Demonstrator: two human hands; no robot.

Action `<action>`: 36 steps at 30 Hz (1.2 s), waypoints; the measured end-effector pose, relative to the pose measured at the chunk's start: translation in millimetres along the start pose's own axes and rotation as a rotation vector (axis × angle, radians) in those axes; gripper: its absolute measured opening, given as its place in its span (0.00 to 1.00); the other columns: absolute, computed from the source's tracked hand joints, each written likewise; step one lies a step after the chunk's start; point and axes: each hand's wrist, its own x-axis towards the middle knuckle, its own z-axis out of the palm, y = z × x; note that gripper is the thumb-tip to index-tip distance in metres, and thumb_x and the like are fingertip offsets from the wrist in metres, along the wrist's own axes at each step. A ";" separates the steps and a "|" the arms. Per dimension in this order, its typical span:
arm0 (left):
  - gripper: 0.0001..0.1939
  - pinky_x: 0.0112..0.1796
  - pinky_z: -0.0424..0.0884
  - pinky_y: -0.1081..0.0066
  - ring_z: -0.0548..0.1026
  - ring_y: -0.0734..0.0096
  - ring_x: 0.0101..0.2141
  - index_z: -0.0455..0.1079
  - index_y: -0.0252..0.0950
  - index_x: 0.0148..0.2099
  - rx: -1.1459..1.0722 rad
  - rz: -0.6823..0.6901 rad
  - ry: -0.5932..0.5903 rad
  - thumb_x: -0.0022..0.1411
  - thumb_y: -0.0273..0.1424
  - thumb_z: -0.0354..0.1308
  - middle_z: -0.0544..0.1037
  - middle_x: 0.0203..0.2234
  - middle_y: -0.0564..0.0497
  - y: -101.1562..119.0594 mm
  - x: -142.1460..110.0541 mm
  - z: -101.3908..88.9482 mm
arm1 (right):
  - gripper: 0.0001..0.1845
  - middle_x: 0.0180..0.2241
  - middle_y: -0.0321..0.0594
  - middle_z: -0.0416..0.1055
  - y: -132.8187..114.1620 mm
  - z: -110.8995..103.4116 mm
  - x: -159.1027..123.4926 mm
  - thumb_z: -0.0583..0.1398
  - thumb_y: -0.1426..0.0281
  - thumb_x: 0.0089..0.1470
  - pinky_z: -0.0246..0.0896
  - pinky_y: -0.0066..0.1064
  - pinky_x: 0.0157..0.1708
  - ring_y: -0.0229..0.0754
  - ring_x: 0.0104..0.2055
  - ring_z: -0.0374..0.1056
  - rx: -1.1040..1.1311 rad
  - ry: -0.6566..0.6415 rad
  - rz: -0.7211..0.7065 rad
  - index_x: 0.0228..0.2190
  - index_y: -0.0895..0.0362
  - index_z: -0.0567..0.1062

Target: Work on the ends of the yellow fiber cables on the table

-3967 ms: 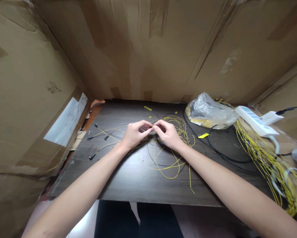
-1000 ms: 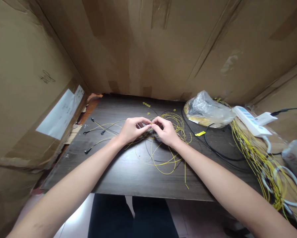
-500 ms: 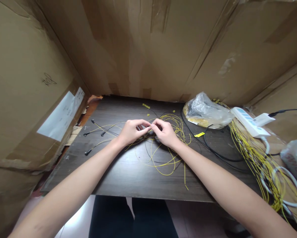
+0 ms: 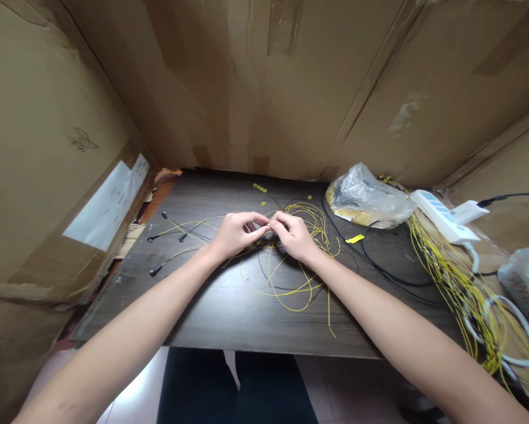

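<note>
My left hand (image 4: 238, 232) and my right hand (image 4: 293, 235) meet at their fingertips over the middle of the table. Both are closed in a pinch. Between the fingertips shows a small yellow piece (image 4: 268, 224), too tiny to make out fully, at what looks like the end of a thin wire. Around and beneath the hands lies a loose tangle of thin yellow wires (image 4: 309, 300), mixed with some black ones. To the left, several wire ends carry black connectors (image 4: 156, 271). The fingers hide part of the tangle.
Tiny yellow pieces (image 4: 260, 188) lie at the back of the dark table (image 4: 211, 321). At the right are a clear plastic bag (image 4: 366, 197), a black cable with a yellow tag (image 4: 355, 239), a white power strip (image 4: 441, 217) and a bundle of yellow wires (image 4: 441, 282). Cardboard walls (image 4: 229, 88) enclose the table.
Both hands stay nearly in place. The fingertips have shifted slightly, and the small yellow piece between them shows more clearly. The camera view has moved a little.
</note>
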 end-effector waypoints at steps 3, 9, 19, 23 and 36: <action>0.07 0.28 0.73 0.77 0.76 0.75 0.23 0.81 0.35 0.40 0.007 0.015 0.011 0.62 0.33 0.64 0.83 0.27 0.51 0.4 0.2 -0.7 | 0.21 0.20 0.34 0.61 -0.4 0.0 -0.3 0.52 0.61 0.64 0.52 0.32 0.31 0.39 0.26 0.58 -0.029 0.009 -0.006 0.21 0.54 0.64; 0.08 0.27 0.73 0.77 0.77 0.75 0.24 0.81 0.35 0.40 -0.022 -0.048 0.020 0.61 0.33 0.65 0.83 0.28 0.51 1.2 1.0 -2.1 | 0.09 0.26 0.35 0.68 -0.6 0.0 -0.6 0.56 0.65 0.59 0.55 0.31 0.31 0.39 0.28 0.61 0.033 0.027 -0.006 0.29 0.55 0.70; 0.08 0.26 0.71 0.79 0.75 0.77 0.23 0.81 0.34 0.38 -0.055 -0.069 0.012 0.60 0.34 0.66 0.82 0.26 0.52 -1.1 0.6 -1.3 | 0.20 0.22 0.33 0.60 -0.4 0.3 -0.8 0.52 0.59 0.64 0.51 0.31 0.30 0.38 0.26 0.57 0.005 0.016 -0.019 0.23 0.55 0.65; 0.09 0.27 0.71 0.78 0.75 0.77 0.23 0.80 0.34 0.39 -0.049 -0.070 0.010 0.61 0.34 0.65 0.82 0.26 0.52 0.5 1.0 -1.6 | 0.11 0.26 0.35 0.66 -0.2 -1.0 -0.6 0.55 0.63 0.61 0.54 0.30 0.31 0.38 0.28 0.60 0.066 0.002 -0.011 0.29 0.56 0.69; 0.08 0.27 0.73 0.79 0.76 0.77 0.23 0.79 0.33 0.38 -0.049 -0.070 -0.007 0.60 0.33 0.65 0.82 0.26 0.52 0.9 0.8 -2.1 | 0.20 0.22 0.34 0.61 1.6 0.8 0.1 0.52 0.61 0.65 0.51 0.31 0.30 0.37 0.26 0.58 -0.013 0.005 -0.024 0.22 0.55 0.64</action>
